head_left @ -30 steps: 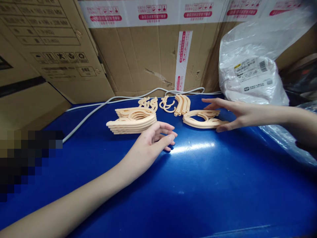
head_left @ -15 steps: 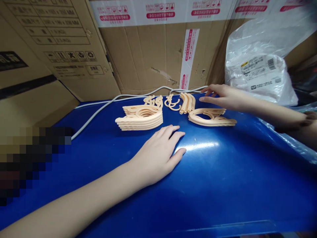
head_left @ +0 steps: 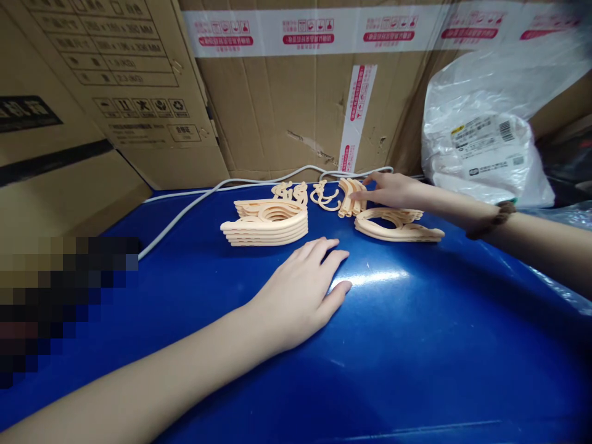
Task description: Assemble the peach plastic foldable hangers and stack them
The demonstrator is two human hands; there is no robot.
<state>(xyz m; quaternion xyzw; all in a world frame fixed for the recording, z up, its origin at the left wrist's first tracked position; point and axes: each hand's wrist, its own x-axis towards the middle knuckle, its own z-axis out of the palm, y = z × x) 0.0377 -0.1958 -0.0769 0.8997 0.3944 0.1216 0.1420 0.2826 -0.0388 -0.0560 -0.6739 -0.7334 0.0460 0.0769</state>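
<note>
My left hand [head_left: 303,293] rests palm down on the blue tabletop with its fingers spread, holding nothing. Just beyond its fingertips lies a neat stack of cream plastic folding-hanger arms [head_left: 266,225]. At the back right, my right hand [head_left: 391,190] reaches over a small pile of curved cream plastic bars [head_left: 348,197]. Its thumb lies across the bars and the index finger is at their far end, thumb and finger apart. A second, lower stack of hanger arms [head_left: 398,233] sits in front of that hand. Loose cream hanger hooks [head_left: 326,196] lie between the stacks.
A white cable [head_left: 194,200] runs along the back of the blue table [head_left: 393,357]. Cardboard boxes [head_left: 287,105] stand behind and at the left. A white plastic parcel bag [head_left: 485,148] sits at the back right, and clear plastic lies along the right edge.
My right hand has moved left and down onto the curved bars. My left hand has kept its place on the table. The view has shifted slightly.
</note>
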